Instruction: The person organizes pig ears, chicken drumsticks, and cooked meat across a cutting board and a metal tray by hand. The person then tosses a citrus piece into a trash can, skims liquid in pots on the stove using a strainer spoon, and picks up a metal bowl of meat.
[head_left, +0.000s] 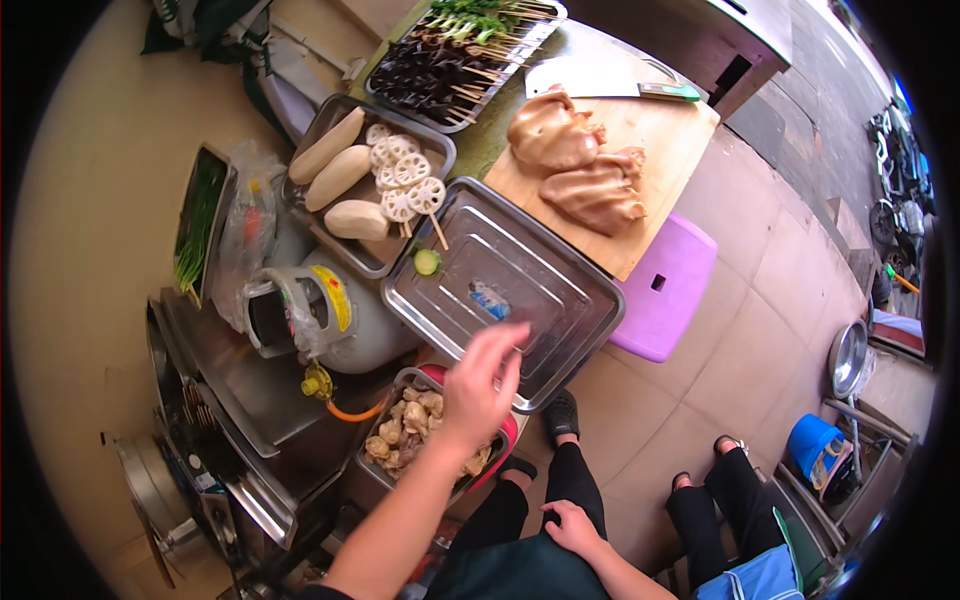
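My left hand (484, 382), slightly blurred, hovers over the near corner of a stainless steel tray (544, 281), thumb and fingers apart with nothing visible in them. A small green-rimmed vegetable slice (427, 262) and a blue printed wrapper or sticker (490, 300) are in that tray. My right hand (574, 527) rests on my thigh, holding nothing. Below my left forearm, pale brown lumpy food pieces (412, 424) fill a container. Beyond the tray, two pieces of glossy light-brown meat (559, 135) (596, 191) lie on a wooden cutting board (645, 165).
A cleaver (585, 79) lies at the board's far edge. Another tray (442, 161) holds peeled lotus roots and skewered slices. Skewered greens and dark fungus fill a far tray (435, 82). A gas cylinder (367, 322) stands left, a purple stool (664, 289) right. Another person's legs (712, 510) are nearby.
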